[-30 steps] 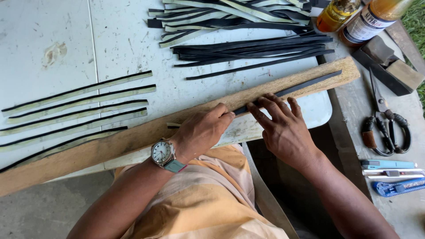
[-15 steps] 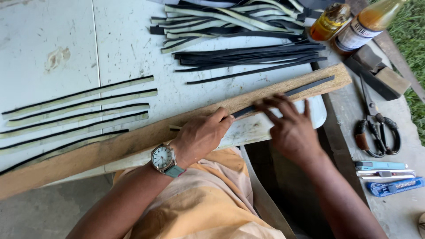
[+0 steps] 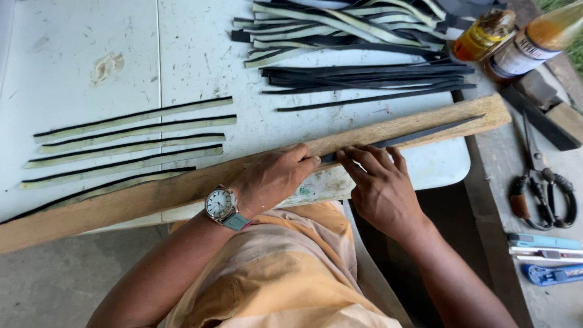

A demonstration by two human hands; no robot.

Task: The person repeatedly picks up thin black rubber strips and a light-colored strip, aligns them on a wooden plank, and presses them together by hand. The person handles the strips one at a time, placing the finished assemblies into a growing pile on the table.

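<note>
Item 1: squat amber glass jar with a dark lid [image 3: 484, 35], at the top right corner of the white table, just beyond the heap of black strips. A yellow-orange paper label wraps its side; the print is too small to make out.

Item 2: tall clear plastic bottle of orange-brown liquid [image 3: 537, 37], lying tilted just right of the jar and touching or nearly touching it. A white paper label with dark print [image 3: 516, 58] wraps its lower half.

Item 3: flat blue printed packet [image 3: 555, 274], at the right edge on the grey bench, below the scissors; only partly in view.

No signs or screens visible.
</note>
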